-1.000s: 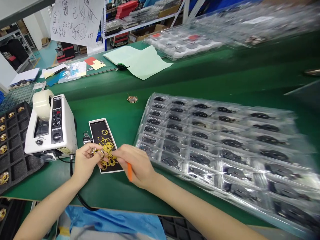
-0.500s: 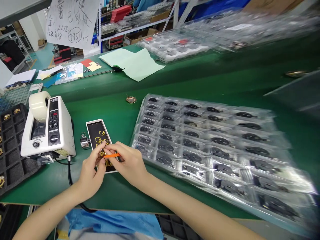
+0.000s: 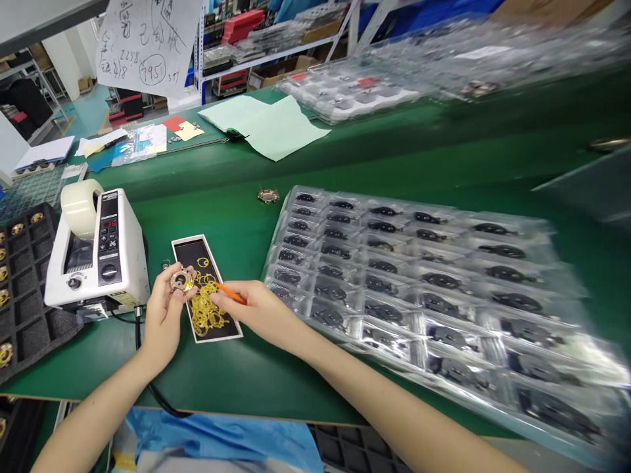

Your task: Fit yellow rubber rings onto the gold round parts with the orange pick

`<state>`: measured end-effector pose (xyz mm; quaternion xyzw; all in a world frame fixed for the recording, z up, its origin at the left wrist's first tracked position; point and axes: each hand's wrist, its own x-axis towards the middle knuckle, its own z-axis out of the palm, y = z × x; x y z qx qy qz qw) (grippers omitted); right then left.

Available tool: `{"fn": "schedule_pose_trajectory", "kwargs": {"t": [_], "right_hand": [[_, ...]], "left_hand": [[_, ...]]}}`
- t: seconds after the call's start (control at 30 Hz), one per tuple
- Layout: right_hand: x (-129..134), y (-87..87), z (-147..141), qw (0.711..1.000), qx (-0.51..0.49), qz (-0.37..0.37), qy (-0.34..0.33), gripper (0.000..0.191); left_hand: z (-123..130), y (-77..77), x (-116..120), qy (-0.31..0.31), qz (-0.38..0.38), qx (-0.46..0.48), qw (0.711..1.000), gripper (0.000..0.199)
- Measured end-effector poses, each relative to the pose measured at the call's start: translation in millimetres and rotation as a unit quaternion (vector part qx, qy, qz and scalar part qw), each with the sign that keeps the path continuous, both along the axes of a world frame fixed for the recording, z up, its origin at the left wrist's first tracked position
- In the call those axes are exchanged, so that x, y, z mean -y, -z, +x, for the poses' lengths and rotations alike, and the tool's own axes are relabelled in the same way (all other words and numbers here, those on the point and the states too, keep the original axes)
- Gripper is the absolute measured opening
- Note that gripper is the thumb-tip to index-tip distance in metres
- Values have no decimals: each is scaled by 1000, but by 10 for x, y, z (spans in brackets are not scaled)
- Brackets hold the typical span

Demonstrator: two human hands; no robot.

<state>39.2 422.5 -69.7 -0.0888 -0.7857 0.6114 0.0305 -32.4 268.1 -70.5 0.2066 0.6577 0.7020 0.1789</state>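
My left hand is closed around the edge of a gold-coloured watch case, its round face turned upward. My right hand grips a thin orange stick-like tool, whose end points left over a shallow white-rimmed box. A tangled heap of thin yellow rings lies on the black floor of that box. One yellow ring sits apart near its far end. Behind my left fingers, a small metal tally counter is mostly hidden.
A white tape dispenser stands left, beside a black foam tray holding gold parts. Clear plastic trays with dark pieces cover the right side. Another watch case lies farther back, near a pale green sheet.
My hands have moved apart: the left went left with the watch case, now in plain sight, and the right drew back with the orange tool. The yellow heap is uncovered.
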Motion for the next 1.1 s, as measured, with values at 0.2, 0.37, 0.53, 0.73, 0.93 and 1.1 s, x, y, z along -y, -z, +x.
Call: {"fn": "schedule_pose_trajectory", "kwargs": {"t": [0.2,0.37,0.53,0.73,0.93,1.1], "right_hand": [[68,4,-10,1000,-19,20,-5,31],[217,107,68,974,-109,194,-34,19],[375,274,64,860,-231,451,-68,18],[-205,-71,164,825,-273,486,94,25],[-1820,-363,391,791,64,566,222,16],[-2407,-171,490,819,139,542,128,14]], "left_hand": [[46,51,26,27,-50,-75,996,33],[69,81,-14,20,-66,-73,995,33],[41,23,-66,33,-12,92,995,41],[-47,-99,-24,-2,40,156,987,40],[-54,-140,-6,4,44,174,984,40],[-45,-158,2,26,45,192,980,38]]}}
